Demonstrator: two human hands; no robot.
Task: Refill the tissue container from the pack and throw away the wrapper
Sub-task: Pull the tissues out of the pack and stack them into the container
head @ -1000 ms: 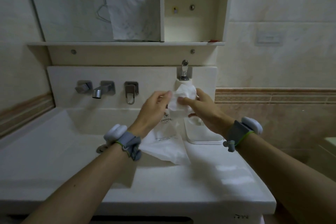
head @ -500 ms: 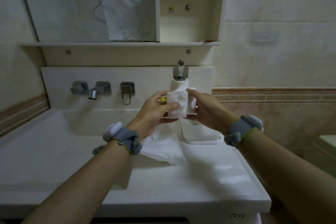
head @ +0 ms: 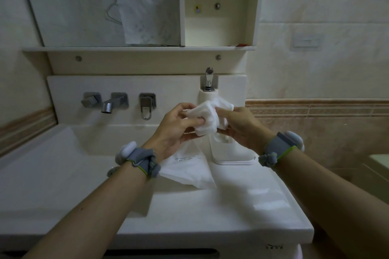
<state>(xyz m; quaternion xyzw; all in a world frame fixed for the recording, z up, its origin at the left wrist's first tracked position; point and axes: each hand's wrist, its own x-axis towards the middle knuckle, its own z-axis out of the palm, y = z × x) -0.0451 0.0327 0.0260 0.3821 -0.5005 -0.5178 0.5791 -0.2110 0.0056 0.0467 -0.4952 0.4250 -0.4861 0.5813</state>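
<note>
Both hands hold a crumpled wad of white tissues (head: 207,116) in the air above the counter. My left hand (head: 175,127) pinches its left side. My right hand (head: 239,125) grips its right side. From under my left hand the white tissue pack wrapper (head: 187,169) hangs down and spreads over the sink's edge; whether the hand holds it I cannot tell. The white tissue container (head: 233,153) stands on the counter just behind and below my right hand, its top hidden by the tissues.
The sink basin (head: 52,164) lies at the left, with a wall tap (head: 110,104) and handles behind it. A chrome soap dispenser (head: 208,80) stands behind the container. A shelf (head: 136,49) and an open wall niche (head: 219,6) sit above. The counter edge (head: 273,239) runs at the right front.
Both hands have kept working the tissue wad between them, bunching it tighter and shifting it slightly. The wrapper hangs below as before.
</note>
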